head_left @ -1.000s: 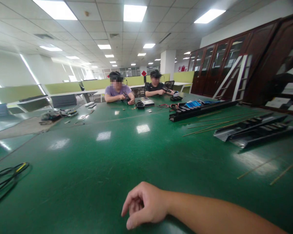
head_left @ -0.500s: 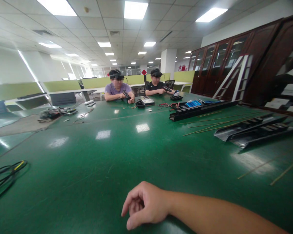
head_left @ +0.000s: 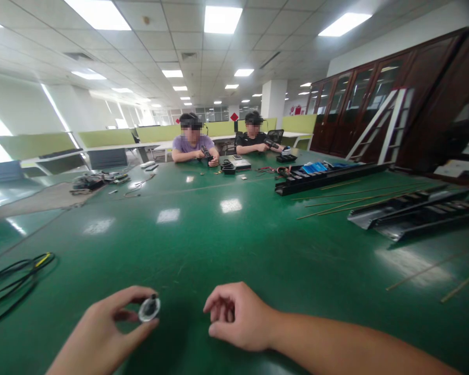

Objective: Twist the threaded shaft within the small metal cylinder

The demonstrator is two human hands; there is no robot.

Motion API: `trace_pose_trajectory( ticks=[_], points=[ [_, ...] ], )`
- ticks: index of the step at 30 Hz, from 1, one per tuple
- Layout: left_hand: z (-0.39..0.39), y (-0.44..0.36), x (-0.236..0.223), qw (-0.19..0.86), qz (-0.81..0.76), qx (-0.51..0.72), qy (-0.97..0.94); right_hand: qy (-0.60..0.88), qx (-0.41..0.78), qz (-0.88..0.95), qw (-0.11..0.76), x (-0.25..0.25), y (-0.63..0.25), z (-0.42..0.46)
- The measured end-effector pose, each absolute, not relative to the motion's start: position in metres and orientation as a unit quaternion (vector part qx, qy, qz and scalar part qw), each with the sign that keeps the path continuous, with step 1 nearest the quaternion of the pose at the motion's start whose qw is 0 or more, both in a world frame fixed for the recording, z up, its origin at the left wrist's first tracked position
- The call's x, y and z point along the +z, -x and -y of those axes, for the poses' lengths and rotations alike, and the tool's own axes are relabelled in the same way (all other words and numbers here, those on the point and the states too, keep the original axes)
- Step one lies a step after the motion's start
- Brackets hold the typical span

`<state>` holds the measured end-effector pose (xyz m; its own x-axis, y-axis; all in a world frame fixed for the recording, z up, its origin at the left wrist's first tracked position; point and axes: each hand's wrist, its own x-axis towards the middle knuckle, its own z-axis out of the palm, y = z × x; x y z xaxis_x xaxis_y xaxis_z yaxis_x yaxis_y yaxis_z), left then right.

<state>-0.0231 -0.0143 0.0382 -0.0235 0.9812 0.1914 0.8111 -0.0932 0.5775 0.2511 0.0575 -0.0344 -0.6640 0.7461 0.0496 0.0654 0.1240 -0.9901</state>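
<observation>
At the lower left, my left hand point(head_left: 105, 325) pinches a small round piece with a silvery rim and a dark centre point(head_left: 149, 309) between thumb and fingertips. It is held above the green table point(head_left: 180, 260); its exact kind cannot be made out. To the right of it, my right hand point(head_left: 240, 316) rests low over the table with its fingers loosely curled and the thumb apart from them. Nothing shows in the right hand. A gap of bare tabletop lies between the two hands.
A coiled black cable point(head_left: 19, 281) lies at the left. Dark metal channels point(head_left: 418, 213) and thin rods point(head_left: 336, 208) lie at the right. Across the table sit two people, each with a dark tool point(head_left: 206, 152) in hand. A ladder point(head_left: 393, 125) stands behind.
My left hand has come into view from the lower left with the round piece. My right hand has moved slightly right and up in the picture, its fingers curled a little more.
</observation>
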Motion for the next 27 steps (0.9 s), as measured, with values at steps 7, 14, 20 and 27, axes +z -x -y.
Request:
trace_pose_trajectory(
  ticks=[7,14,20,27],
  points=[
    [-0.023,-0.054,0.033,0.241,-0.555,0.259,-0.753,0.328,0.527,0.714,0.324,-0.036,-0.251,-0.061],
    [-0.015,-0.043,-0.008,0.153,-0.530,0.288,-0.783,0.356,0.509,0.728,0.288,-0.036,-0.251,-0.061],
    [-0.014,-0.041,-0.018,0.095,-0.544,0.328,-0.766,0.353,0.543,0.704,0.291,-0.032,-0.250,-0.062],
    [-0.011,-0.045,-0.010,0.166,-0.511,0.332,-0.775,0.356,0.568,0.683,0.291,-0.029,-0.252,-0.064]
  ],
)
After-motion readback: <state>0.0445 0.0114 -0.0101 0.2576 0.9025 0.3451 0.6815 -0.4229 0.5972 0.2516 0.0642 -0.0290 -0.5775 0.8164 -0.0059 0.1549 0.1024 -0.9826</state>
